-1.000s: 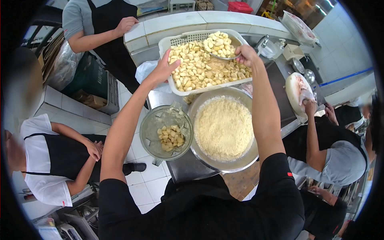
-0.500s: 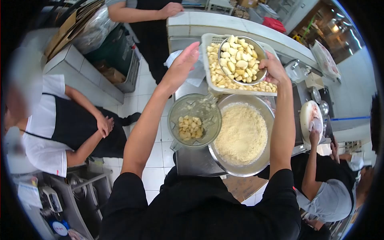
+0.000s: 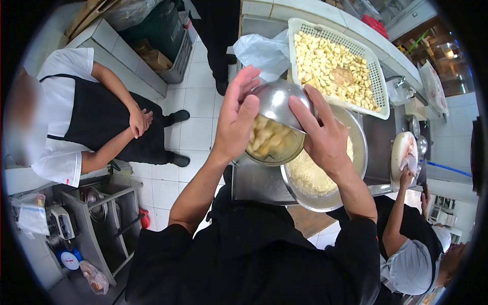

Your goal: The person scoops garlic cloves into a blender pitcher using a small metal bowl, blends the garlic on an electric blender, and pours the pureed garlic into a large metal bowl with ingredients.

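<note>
1. Right fingers spread across the tipped metal bowl, gripping it.
2. Left fingers curve open beside it; contact is unclear.
3. Pale cloves show below the fingers, in a jar.

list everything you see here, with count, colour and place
small bowl: 1, silver, tipped over the jar
jar: 1, greenish clear, below the small bowl
big bowl: 1, silver, right of the jar
crumbs: one heap, pale yellow, in the big bowl
basket: 1, white, beyond the big bowl
cloves: many, cream, in basket and jar
bag: 1, whitish, left of basket
board: 1, white, far right
meat: pink, on board
scale: 1, blue and white, lower left
other people: at least 3, dark clothing visible, left, top, right
left hand: 1, bare, beside small bowl
right hand: 1, bare, on small bowl
</note>
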